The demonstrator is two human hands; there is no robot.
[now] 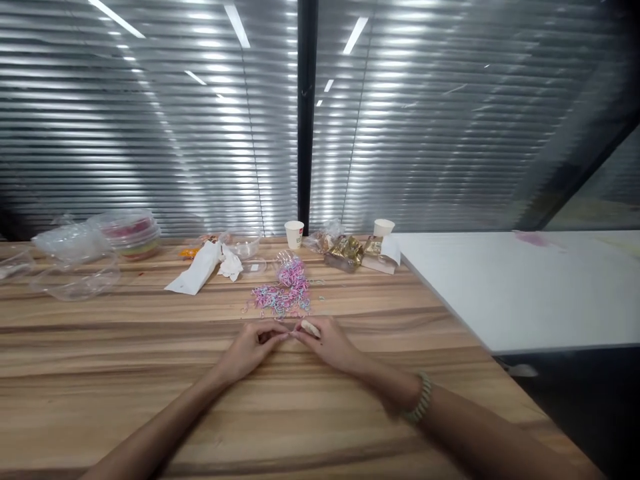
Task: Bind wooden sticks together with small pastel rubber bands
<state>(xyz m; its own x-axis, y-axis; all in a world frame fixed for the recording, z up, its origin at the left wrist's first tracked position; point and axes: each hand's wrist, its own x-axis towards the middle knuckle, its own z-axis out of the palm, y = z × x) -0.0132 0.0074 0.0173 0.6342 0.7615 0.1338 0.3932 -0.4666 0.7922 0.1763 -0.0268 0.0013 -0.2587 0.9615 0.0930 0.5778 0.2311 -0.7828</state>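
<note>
My left hand [255, 345] and my right hand [326, 341] meet at the fingertips just above the wooden table. Thumb and index finger are pinched together on each; a tiny pinkish thing seems to sit between the tips, too small to name. A pale wrap covers a finger of my right hand, and a beaded bracelet [420, 399] circles that wrist. Right beyond my fingertips lies a loose pile of small pink, purple and light blue curled pieces [283, 299]. Some of them spill from a clear plastic bag [286, 259] behind.
Clear plastic containers [75, 277] and stacked coloured tubs [129, 233] stand far left. Tissues [197, 270], a paper cup [295, 235], gold wrappers [346, 252] and a second cup [383, 227] line the back. A white table [540, 287] adjoins at right; window blinds rise behind.
</note>
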